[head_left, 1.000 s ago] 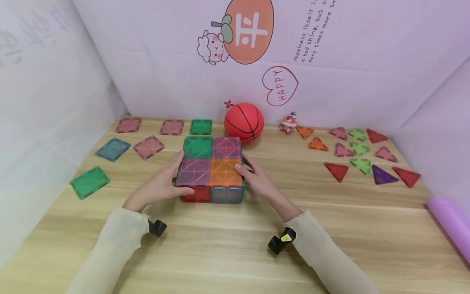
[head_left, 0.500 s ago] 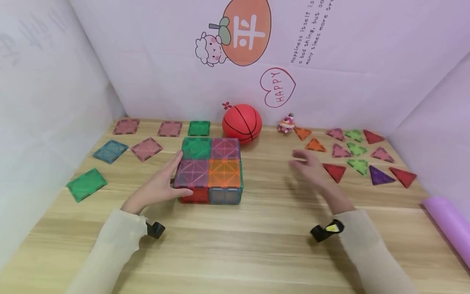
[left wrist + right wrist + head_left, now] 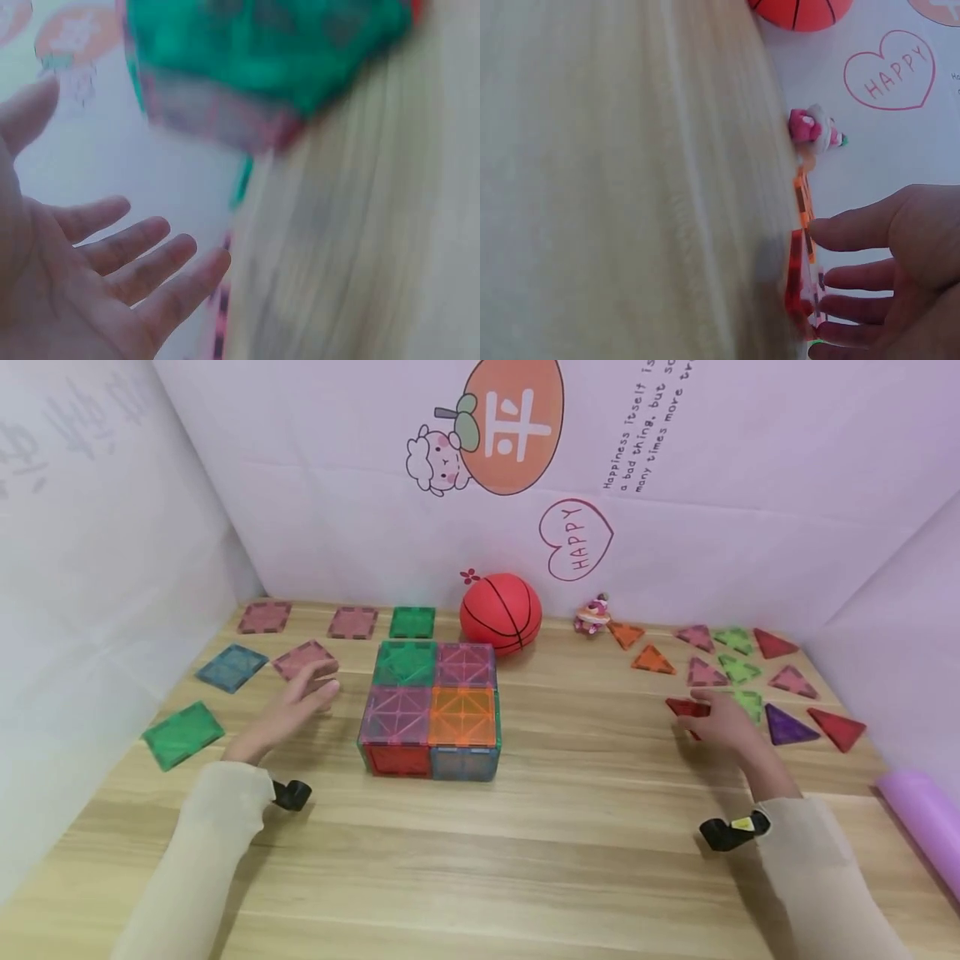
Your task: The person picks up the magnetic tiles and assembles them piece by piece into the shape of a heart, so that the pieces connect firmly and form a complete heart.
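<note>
A low box of translucent magnetic tiles [image 3: 429, 714] stands mid-table, its top green, pink, purple and orange, its front red and blue. Left of the box and apart from it is my left hand [image 3: 288, 706], fingers spread and holding nothing. That hand is beside a pink square tile [image 3: 298, 657]. In the left wrist view, the box's green side [image 3: 255, 45] is blurred above the spread fingers [image 3: 176, 289]. My right hand [image 3: 723, 727] hovers over a red triangle tile [image 3: 681, 706], partly covering it. Its fingers look extended in the right wrist view, and contact with the tile cannot be told.
More square tiles, such as a blue one [image 3: 232, 667] and a green one [image 3: 183, 735], lie at left. Several triangle tiles, including a purple one [image 3: 790, 725], lie at right. A red ball [image 3: 500, 613] and a small figurine [image 3: 592, 614] stand by the back wall.
Both hands have left the tile box. My right hand has moved right to the red triangle, and my left hand has drawn away to the left. The box stays in place.
</note>
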Demonstrator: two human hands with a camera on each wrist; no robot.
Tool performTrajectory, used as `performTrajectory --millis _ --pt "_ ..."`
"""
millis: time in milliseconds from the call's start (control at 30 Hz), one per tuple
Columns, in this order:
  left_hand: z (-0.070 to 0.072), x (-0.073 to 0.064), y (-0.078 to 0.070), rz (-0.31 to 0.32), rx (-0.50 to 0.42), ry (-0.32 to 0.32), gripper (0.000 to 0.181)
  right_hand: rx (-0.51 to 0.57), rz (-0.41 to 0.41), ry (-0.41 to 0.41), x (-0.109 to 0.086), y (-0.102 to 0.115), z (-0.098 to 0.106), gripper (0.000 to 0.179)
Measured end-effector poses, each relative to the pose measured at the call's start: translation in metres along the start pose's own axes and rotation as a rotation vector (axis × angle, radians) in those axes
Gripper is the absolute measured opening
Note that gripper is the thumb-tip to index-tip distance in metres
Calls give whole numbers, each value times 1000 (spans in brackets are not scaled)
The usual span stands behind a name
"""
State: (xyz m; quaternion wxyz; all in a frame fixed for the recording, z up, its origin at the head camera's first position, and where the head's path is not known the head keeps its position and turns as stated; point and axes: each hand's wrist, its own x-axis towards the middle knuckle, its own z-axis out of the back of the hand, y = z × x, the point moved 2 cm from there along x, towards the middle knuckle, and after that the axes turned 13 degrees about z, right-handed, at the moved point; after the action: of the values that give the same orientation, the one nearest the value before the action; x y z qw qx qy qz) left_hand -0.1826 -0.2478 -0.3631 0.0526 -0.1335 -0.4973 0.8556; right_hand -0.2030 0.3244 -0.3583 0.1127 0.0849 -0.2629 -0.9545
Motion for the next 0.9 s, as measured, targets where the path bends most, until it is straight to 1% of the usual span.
performTrajectory --millis 67,133,167,233,267,467,567,667,767,900 --pt "5 1 6 25 26 -33 56 -51 29 -2 -1 -3 -4 64" --pt "7 -1 8 48 66 -49 56 -101 65 -20 -2 -5 -7 60" --pt "6 -2 8 56 87 -52 56 -114 78 -25 -3 -5 -7 58" --pt "3 -3 5 77 95 -43 59 -133 90 -38 -4 -6 -8 56" --pt "1 -3 4 77 100 -37 60 -144 90 -45 -5 -6 -8 57" --pt "-9 0 -10 30 100 -3 61 -176 67 -23 -8 -7 -3 55" --pt "-14 0 -16 -3 92 14 60 -153 53 -16 -9 -6 -1 56" --pt "-20 3 -21 -29 85 35 59 -131 26 -49 -12 -7 1 60" --pt "-24 5 -24 -42 81 48 59 -101 13 -102 -16 -5 1 52" --pt "-26 2 -29 -53 97 0 57 -49 78 -159 -20 4 -5 34"
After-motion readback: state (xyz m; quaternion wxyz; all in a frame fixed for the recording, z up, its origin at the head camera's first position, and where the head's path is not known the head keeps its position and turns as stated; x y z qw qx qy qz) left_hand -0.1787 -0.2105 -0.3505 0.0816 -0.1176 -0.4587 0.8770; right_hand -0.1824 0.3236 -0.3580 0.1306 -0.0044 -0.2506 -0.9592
